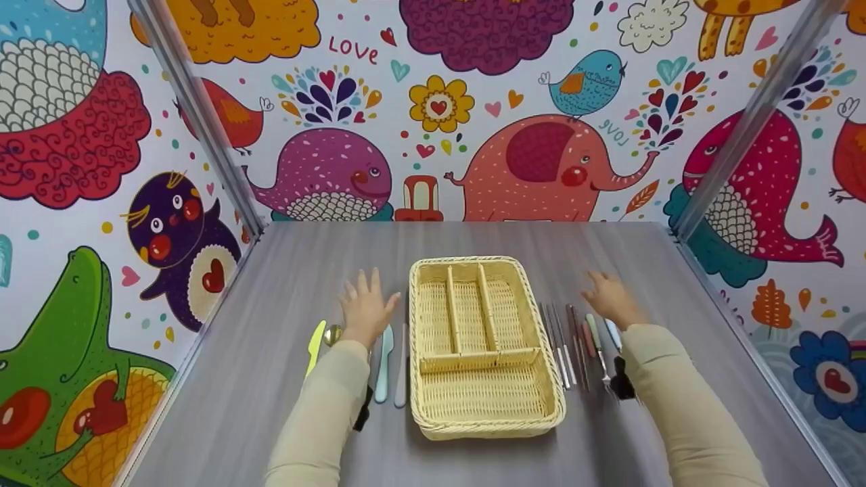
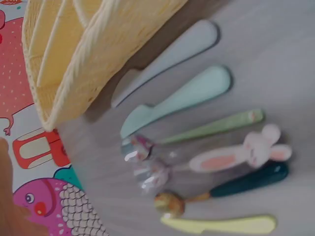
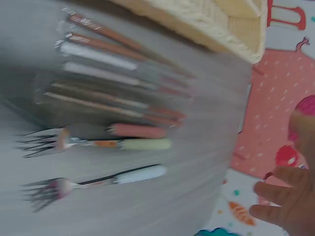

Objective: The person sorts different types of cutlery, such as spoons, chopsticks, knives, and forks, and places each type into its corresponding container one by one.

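Neither hand is gripping anything: the left hand point(image 1: 367, 311) is spreading its fingers wide left of the frame's centre, and the right hand point(image 1: 612, 297) is extending its fingers, holding nothing, right of centre. The divided wicker basket point(image 1: 487, 431) is sitting between them at lower centre, with cutlery lying outside it on both sides. In the left wrist view, a mint knife point(image 2: 182, 101) is lying across the middle, and a rabbit-handled spoon point(image 2: 221, 160) and a yellow knife point(image 2: 221, 224) are lying lower down. In the right wrist view, chopsticks point(image 3: 101, 55) are lying at upper left, forks point(image 3: 142, 144) at lower left, somewhat blurred. The hands are seemingly reaching at this step; picking up a piece would be calling for lowering the fingers and pinching one handle apart from its close neighbours.
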`<state>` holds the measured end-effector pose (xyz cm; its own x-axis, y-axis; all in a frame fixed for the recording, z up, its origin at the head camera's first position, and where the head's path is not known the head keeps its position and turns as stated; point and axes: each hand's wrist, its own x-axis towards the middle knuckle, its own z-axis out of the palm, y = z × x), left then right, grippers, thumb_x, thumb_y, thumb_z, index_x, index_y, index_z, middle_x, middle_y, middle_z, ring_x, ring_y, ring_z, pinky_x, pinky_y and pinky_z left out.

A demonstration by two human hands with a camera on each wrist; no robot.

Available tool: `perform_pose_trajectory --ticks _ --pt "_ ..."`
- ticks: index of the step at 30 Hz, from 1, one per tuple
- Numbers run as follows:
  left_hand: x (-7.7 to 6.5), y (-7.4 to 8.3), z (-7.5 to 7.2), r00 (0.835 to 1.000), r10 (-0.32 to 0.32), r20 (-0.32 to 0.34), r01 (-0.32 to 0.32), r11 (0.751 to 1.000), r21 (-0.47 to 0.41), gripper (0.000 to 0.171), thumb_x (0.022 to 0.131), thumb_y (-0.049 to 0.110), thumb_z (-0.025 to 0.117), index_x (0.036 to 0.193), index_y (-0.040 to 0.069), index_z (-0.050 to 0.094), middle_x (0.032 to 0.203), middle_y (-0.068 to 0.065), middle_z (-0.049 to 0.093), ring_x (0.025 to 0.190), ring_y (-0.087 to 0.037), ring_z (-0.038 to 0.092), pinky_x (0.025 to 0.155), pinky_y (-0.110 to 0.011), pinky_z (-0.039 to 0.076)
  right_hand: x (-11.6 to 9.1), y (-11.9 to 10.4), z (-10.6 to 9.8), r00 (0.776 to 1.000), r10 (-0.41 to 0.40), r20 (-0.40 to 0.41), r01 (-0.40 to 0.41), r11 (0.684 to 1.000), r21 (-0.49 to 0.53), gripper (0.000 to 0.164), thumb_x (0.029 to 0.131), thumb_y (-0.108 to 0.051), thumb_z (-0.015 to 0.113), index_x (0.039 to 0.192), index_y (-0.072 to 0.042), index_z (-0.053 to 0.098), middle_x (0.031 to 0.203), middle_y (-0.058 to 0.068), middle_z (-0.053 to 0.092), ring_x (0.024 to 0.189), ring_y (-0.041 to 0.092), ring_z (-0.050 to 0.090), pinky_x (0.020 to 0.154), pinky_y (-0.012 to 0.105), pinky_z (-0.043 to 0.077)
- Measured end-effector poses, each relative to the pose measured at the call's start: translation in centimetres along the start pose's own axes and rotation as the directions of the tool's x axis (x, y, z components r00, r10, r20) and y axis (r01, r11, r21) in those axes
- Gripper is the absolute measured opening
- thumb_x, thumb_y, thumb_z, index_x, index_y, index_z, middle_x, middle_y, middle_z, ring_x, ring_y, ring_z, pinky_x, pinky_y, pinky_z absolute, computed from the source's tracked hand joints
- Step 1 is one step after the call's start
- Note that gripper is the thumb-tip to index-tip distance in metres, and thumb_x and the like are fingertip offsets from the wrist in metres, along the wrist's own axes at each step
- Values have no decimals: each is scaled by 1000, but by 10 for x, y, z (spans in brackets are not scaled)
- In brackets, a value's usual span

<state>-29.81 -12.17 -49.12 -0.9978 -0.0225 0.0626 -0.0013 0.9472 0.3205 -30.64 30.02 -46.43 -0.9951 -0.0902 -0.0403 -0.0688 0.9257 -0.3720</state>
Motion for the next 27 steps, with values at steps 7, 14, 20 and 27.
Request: perform_pose_trajectory --ticks 7,14,20,27 --pt "-17 13 41 995 95 22 -94 995 -45 66 93 42 45 143 4 26 145 -23 27 128 -50 26 103 -61 22 -33 53 27 986 153 68 -152 988 -18 42 82 0 49 119 19 43 116 38 48 106 52 47 88 55 41" --pt "-34 17 69 985 174 -21 -175 983 -58 53 93 29 48 136 -1 37 136 -22 41 120 -43 42 99 -56 32 -49 79 50 930 319 181 -331 943 38 36 78 -1 54 110 16 50 99 29 57 85 37 56 76 47 47" --pt "-39 18 78 970 215 -110 -220 975 -39 48 92 24 50 131 -4 43 130 -19 48 114 -37 48 92 -52 41 -51 88 64 921 348 173 -368 924 101 13 78 1 53 89 6 57 72 14 58 62 24 54 52 33 44" --pt "-39 20 79 965 220 -144 -218 976 28 47 91 23 52 128 -5 46 130 -18 48 114 -36 48 87 -50 44 -51 94 71 901 396 177 -427 882 202 10 80 1 51 87 6 55 68 11 56 58 22 54 47 30 44"
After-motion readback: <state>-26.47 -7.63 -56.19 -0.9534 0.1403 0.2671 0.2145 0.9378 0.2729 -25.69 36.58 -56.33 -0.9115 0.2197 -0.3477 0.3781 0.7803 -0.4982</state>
